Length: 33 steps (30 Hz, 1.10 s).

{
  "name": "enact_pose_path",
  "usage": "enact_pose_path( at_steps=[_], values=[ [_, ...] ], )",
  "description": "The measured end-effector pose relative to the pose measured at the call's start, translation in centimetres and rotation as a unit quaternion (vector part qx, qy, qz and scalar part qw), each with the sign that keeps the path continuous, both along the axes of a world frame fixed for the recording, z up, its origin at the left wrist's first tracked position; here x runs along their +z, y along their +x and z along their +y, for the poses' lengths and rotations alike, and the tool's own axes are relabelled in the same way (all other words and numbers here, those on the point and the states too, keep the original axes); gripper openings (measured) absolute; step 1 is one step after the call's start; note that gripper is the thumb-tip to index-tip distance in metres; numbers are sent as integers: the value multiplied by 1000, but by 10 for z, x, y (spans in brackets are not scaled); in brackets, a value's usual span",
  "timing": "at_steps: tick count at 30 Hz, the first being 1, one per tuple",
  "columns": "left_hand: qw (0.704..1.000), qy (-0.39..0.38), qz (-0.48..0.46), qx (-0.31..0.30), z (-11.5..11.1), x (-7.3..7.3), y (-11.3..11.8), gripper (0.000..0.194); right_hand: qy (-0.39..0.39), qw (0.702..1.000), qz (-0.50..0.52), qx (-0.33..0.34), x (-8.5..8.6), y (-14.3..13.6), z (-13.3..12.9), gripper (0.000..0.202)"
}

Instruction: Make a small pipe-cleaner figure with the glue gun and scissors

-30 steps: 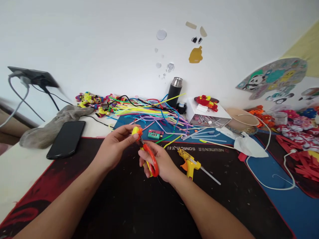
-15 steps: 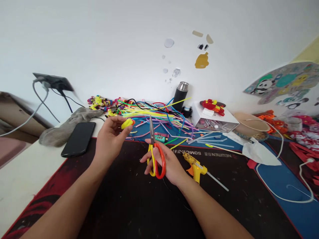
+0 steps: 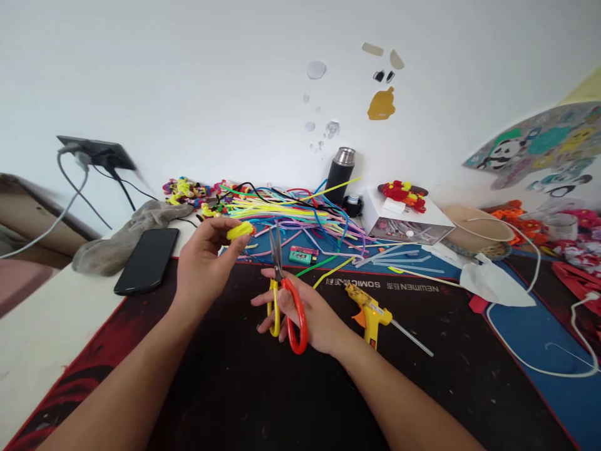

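Between its thumb and fingers, my left hand pinches a small fuzzy yellow piece with a bit of orange at its right end. My right hand holds scissors with one red and one yellow handle, its fingers through the loops. The blades point up and are slightly apart, to the right of the yellow piece and not touching it. Behind both hands lies a heap of many-coloured pipe cleaners.
A yellow glue gun lies on the black mat right of my right hand. A phone is at the left. Farther back stand a black flask and a white box; a white cable curves at right.
The scissors have opened a little and shifted slightly left and down with my right hand. My left hand still pinches the yellow piece. The view has tilted slightly.
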<state>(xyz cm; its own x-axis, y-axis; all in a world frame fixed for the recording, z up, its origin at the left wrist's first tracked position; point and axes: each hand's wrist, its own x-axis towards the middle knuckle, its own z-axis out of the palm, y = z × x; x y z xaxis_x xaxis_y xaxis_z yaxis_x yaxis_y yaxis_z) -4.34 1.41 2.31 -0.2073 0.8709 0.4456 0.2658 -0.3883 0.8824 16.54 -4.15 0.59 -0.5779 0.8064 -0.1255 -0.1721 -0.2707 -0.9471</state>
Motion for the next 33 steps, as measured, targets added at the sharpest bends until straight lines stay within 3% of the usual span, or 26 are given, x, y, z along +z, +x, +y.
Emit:
enact_pose_path(
  at_steps=[7,33],
  values=[
    [999,-12,42,16,-1,-2,-1,32,25,996,-54,-63,-3,-2,0,70],
    [992,-69,86,-54,-7,-1,5,34,6,996,-63,-67,-6,-5,-1,61]
  ],
)
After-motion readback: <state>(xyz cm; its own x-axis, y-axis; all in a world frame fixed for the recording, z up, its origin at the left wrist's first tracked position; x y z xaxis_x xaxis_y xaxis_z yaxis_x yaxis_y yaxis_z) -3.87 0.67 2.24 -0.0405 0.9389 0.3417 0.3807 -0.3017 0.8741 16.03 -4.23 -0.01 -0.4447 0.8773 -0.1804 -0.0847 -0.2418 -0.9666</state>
